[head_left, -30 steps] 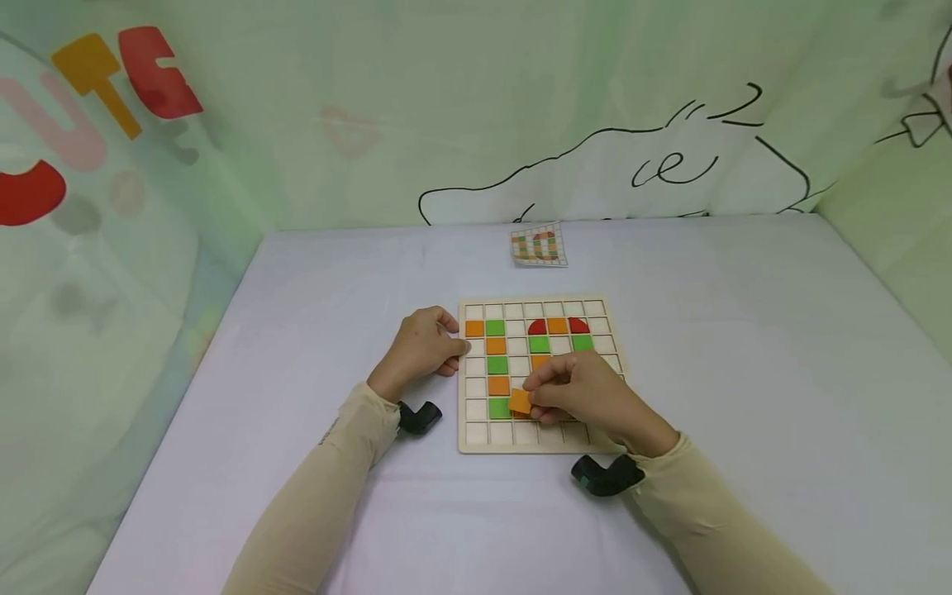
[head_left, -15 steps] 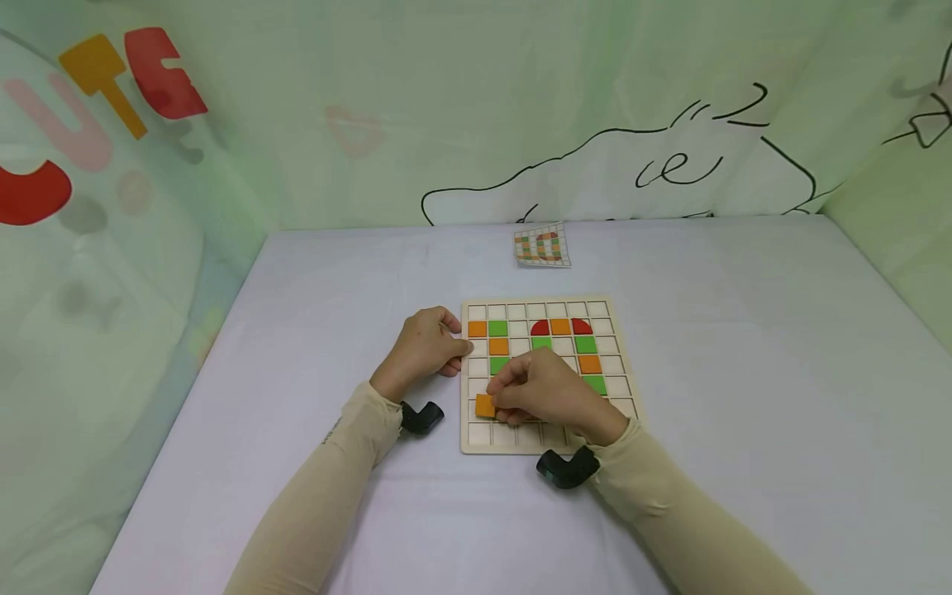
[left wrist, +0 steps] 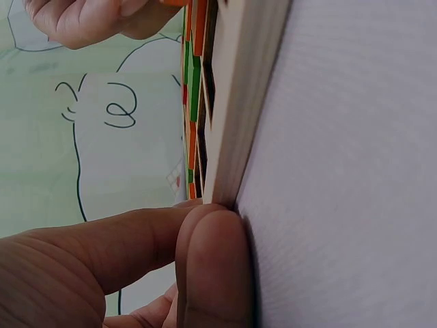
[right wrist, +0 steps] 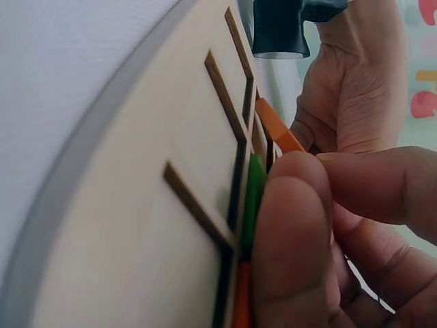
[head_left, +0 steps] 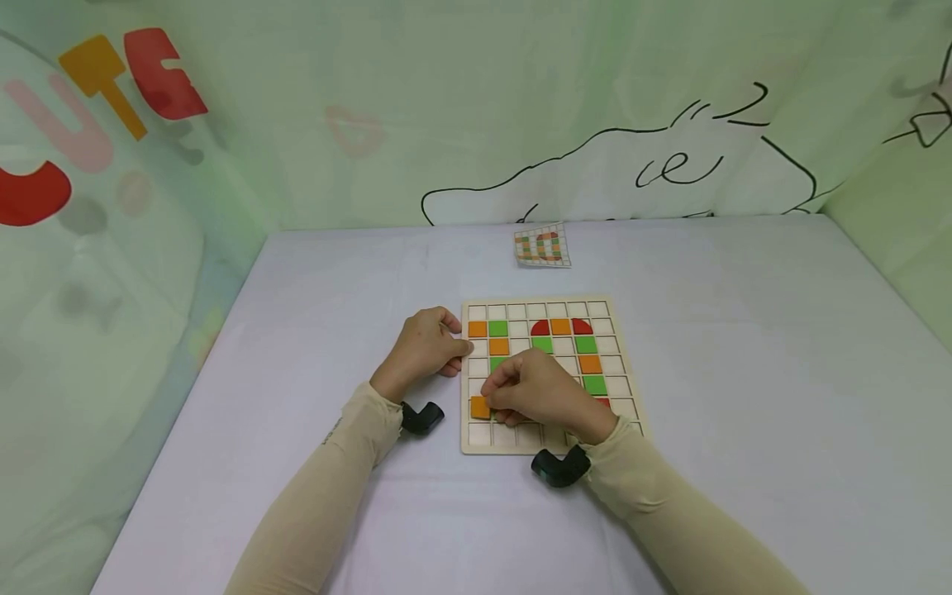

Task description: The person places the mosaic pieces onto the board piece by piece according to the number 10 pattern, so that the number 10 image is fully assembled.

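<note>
In the head view a wooden grid board (head_left: 478,436) lies on the table, with orange, green and red tiles in some of its cells. My right hand (head_left: 549,390) pinches an orange square tile (head_left: 480,407) over the leftmost column, second row from the bottom. Seen from the right wrist, that orange tile (right wrist: 278,127) is tilted against the grid, beside a green tile (right wrist: 254,191). My left hand (head_left: 421,347) holds the board's left edge; up close, its fingertips (left wrist: 217,263) press on the board's side. The right hand covers several middle cells.
A small patterned card (head_left: 542,248) stands behind the board, showing a grid of coloured shapes. A black wrist camera (head_left: 421,419) is on the left wrist, another (head_left: 560,467) on the right. Printed cloth (head_left: 357,107) hangs behind the white table (head_left: 744,347).
My right hand has carried the orange tile leftward across the board to the leftmost column, slowing over the last half second. The left hand keeps its hold on the edge.
</note>
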`<state>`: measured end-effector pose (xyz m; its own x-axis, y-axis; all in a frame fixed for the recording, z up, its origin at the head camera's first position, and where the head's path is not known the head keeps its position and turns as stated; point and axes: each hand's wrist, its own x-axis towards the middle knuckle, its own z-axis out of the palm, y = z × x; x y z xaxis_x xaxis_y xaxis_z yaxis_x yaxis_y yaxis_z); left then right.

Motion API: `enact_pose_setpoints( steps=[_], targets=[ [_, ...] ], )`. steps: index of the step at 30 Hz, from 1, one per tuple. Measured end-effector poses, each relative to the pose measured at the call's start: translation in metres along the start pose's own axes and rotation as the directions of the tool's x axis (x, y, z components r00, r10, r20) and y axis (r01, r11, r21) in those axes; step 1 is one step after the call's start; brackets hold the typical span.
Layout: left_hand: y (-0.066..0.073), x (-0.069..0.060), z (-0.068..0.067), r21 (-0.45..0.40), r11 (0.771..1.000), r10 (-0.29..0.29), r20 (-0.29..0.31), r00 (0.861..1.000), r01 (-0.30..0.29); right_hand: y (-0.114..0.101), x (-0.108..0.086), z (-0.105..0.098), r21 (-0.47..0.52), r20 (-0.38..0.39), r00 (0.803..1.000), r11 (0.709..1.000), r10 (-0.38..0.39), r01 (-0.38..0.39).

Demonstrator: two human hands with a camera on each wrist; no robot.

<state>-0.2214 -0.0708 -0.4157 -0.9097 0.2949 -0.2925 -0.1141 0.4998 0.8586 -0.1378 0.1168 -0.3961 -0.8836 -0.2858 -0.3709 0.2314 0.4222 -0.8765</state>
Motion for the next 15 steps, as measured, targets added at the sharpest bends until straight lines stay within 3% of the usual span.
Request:
enact_pose_setpoints(
  steps=[15],
  targets=[
    [0.0018,-0.0008,0.0003,0.005,1.000,-0.011,-0.006,1.000,0.011,0.0021,-0.0014,0.0004,0.015,-0.002,1.000,1.000,-0.015,0.015]
  ],
)
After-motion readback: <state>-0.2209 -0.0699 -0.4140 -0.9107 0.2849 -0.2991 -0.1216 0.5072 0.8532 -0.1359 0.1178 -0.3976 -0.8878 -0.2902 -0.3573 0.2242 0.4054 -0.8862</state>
